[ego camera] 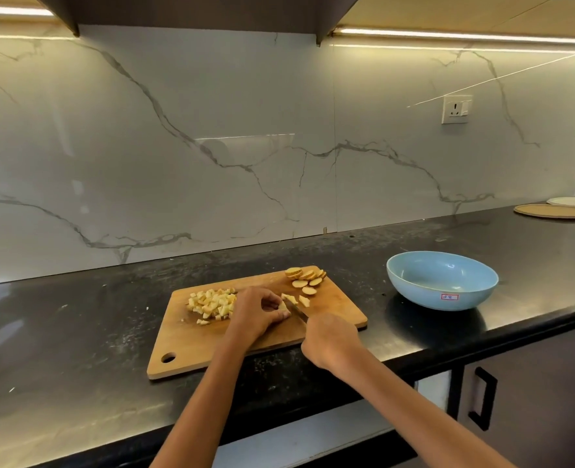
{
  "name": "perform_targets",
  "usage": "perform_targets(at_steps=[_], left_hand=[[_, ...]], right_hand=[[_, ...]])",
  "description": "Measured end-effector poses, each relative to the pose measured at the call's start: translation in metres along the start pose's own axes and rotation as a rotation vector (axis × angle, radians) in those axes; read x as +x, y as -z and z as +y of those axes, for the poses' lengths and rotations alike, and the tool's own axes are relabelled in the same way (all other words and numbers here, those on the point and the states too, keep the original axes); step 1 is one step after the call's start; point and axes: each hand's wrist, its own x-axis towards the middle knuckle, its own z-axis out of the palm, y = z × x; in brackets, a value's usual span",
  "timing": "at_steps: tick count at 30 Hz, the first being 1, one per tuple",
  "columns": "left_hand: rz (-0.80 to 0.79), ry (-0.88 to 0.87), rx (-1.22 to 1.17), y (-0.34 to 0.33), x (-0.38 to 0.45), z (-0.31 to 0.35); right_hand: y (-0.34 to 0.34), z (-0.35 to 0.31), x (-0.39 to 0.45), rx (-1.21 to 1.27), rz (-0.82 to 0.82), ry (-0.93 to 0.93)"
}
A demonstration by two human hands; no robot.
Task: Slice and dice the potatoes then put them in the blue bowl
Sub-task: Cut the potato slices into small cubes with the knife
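Countertop [76,332] of speckled black stone is backed by marble wall; a cutting board [191,349] overhangs nothing. Diced potatoes [211,304] and slices [308,280] lie on it. A piece is pinched by the left hand [259,312]; the knife [296,310], handle hidden, is gripped by the right hand [330,339]. The blue bowl [441,285] sits apart, rightward.

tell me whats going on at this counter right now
A person is dicing potato on a wooden cutting board. The left hand pins a piece while the right hand works a knife against it. A pile of diced cubes lies left of the hands, uncut slices at the back. The blue bowl looks empty.
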Motion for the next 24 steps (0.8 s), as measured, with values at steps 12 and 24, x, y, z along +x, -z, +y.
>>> perform_targets(at_steps=[12,24], left_hand=[[0.046,-0.005,0.003,0.003,0.001,-0.005],[0.049,-0.012,0.041,0.001,0.001,-0.003]], right_hand=[[0.011,-0.007,0.002,0.085,0.000,0.031],[0.006,-0.018,0.009,0.040,-0.076,0.003]])
